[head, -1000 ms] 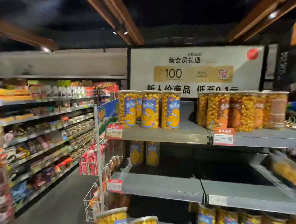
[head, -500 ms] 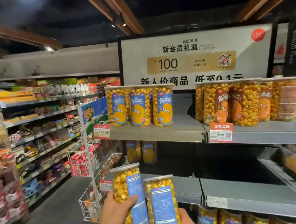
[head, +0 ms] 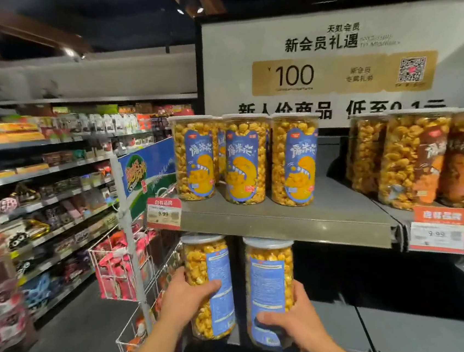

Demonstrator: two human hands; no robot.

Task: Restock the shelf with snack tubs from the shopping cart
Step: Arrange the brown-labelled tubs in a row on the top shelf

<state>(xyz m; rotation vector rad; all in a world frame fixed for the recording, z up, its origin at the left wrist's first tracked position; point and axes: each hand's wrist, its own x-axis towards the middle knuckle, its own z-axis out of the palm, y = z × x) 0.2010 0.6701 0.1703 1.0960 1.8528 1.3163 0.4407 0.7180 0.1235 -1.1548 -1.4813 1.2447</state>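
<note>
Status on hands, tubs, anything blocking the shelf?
Left hand grips left popcorn tub, right hand grips right popcorn tub. Both upright, lids under the upper shelf edge. Blue-label tubs stand at shelf's left; bare space right of them.

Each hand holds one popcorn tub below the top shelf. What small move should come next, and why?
Probably lift both tubs above the front edge of the top shelf: the left hand and right hand each grip a tub whose lid is below that edge, and bare shelf lies right of the three matching tubs.

Two hands [head: 186,298] [head: 294,321], two held tubs [head: 203,253] [head: 267,264], three front-row blue-label tubs [head: 195,162] [head: 245,163] [head: 295,163], two price tags [head: 163,213] [head: 438,233]
</note>
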